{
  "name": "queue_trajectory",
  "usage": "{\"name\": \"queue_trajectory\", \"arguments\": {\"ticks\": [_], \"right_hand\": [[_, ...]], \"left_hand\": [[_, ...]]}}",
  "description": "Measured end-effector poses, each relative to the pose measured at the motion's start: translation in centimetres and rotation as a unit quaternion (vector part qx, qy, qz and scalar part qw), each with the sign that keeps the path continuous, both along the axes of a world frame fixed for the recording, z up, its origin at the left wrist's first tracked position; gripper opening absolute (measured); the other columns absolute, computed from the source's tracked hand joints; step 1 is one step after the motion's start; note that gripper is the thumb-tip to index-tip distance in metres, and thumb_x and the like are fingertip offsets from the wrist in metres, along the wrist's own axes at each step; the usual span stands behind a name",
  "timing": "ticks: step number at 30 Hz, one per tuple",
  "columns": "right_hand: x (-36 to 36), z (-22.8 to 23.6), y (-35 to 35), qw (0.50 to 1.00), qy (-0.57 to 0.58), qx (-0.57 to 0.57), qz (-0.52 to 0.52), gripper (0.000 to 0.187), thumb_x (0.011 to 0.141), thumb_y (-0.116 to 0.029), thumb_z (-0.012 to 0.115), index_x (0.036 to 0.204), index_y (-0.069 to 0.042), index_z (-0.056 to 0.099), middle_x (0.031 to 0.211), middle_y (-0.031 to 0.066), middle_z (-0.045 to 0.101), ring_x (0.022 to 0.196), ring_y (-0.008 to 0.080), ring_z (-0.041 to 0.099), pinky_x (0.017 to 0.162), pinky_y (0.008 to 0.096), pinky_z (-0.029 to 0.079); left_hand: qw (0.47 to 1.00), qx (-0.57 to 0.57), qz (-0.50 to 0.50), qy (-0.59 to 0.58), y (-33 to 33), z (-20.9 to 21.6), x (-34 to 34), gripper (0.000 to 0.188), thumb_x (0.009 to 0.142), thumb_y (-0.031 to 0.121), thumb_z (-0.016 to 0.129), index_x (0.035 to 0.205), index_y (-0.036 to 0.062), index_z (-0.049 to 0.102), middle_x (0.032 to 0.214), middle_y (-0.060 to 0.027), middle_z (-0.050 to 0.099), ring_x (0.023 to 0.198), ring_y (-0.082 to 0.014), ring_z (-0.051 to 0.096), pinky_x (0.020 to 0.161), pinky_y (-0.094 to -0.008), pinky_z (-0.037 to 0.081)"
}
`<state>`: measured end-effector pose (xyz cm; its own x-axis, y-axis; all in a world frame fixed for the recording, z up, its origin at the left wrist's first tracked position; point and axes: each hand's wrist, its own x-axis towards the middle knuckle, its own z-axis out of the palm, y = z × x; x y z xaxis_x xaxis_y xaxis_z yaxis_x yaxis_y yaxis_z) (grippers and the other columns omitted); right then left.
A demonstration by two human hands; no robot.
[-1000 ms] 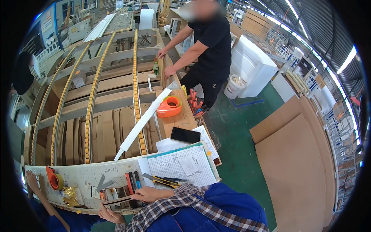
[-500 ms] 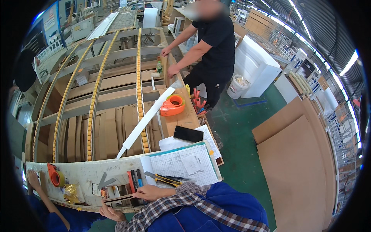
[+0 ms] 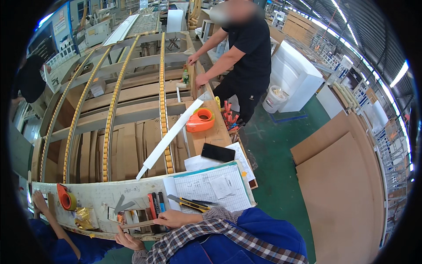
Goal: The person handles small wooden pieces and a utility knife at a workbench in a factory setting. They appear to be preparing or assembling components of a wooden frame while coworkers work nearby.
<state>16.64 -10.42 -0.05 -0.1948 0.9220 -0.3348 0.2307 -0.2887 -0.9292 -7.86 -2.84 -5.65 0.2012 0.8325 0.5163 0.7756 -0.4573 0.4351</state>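
My left hand [image 3: 127,240] is closed at the left end of a thin, flat brown strip [image 3: 140,225], just over the near edge of the bench. The strip's other end sits in the fingers of my right hand [image 3: 172,218]. What it is made of I cannot make out. Beneath and behind the strip is a cut-out in the white benchtop with small items in it. Red and blue markers [image 3: 157,203] lie just beyond my right hand. A yellow-and-black utility knife [image 3: 189,203] rests next to them on a clipboard with paper forms [image 3: 211,185].
An orange tape dispenser [image 3: 200,120], a black phone [image 3: 218,152] and a long white strip [image 3: 169,140] lie farther off. Roller tracks [image 3: 110,119] cross the frame. Another worker's hand [image 3: 40,201] is at left; a person in black [image 3: 248,53] stands at the far side. Cardboard sheets [image 3: 343,176] lean right.
The whole view has shifted slightly. The strip between my hands has turned a little, showing a lighter flat face. Both hands keep nearly the same place.
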Motion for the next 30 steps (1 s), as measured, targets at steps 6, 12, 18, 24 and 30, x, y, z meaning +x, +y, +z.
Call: {"name": "queue_trajectory", "arguments": {"ticks": [6,12,18,24,30], "right_hand": [[0.0,-0.5,0.1,0.999,-0.029,0.016,0.041,0.056,0.084,-0.055,0.042,0.078,-0.002,0.058,0.057,0.0063,0.055,0.051,0.0180,0.053,0.049,0.0306,0.040],[0.0,-1.0,0.0,0.992,-0.073,0.053,0.085,0.058,0.082,-0.059,0.044,0.082,-0.003,0.059,0.060,0.0065,0.057,0.052,0.0182,0.054,0.049,0.0306,0.040],[0.1,0.7,0.0,0.993,-0.052,0.023,0.103,0.052,0.086,-0.054,0.041,0.085,-0.004,0.059,0.062,0.0062,0.058,0.055,0.0178,0.057,0.052,0.0301,0.042],[0.1,0.6,-0.2,0.997,0.077,-0.017,0.001,0.047,0.088,-0.046,0.041,0.081,-0.002,0.055,0.059,0.0061,0.053,0.053,0.0155,0.051,0.051,0.0283,0.040],[2.1,0.6,0.5,0.913,0.292,0.128,-0.256,0.037,0.094,-0.035,0.034,0.093,-0.002,0.050,0.061,-0.0014,0.044,0.053,0.0070,0.040,0.049,0.0196,0.033]], "left_hand": [[1.000,0.025,-0.009,-0.004,-0.1,0.7,0.5,0.044,0.091,0.024,0.029,0.117,-0.0067,0.047,0.082,-0.0130,0.053,0.077,-0.0249,0.041,0.090,-0.0382,0.026],[0.997,0.080,-0.018,0.012,0.2,1.1,1.1,0.043,0.092,0.024,0.031,0.118,-0.0065,0.047,0.070,-0.0105,0.047,0.072,-0.0234,0.040,0.089,-0.0377,0.027],[1.000,-0.001,0.002,0.011,-0.1,1.1,0.6,0.044,0.092,0.026,0.032,0.118,-0.0049,0.048,0.072,-0.0129,0.050,0.074,-0.0252,0.042,0.091,-0.0395,0.027],[0.992,-0.074,-0.008,-0.104,-0.3,3.2,1.8,0.053,0.094,0.033,0.019,0.129,-0.0024,0.034,0.111,-0.0104,0.056,0.082,-0.0200,0.041,0.088,-0.0342,0.025],[0.955,-0.148,-0.004,-0.258,1.3,4.6,4.2,0.050,0.094,0.033,0.028,0.126,-0.0043,0.036,0.122,-0.0186,0.045,0.103,-0.0300,0.046,0.091,-0.0388,0.032]]}}
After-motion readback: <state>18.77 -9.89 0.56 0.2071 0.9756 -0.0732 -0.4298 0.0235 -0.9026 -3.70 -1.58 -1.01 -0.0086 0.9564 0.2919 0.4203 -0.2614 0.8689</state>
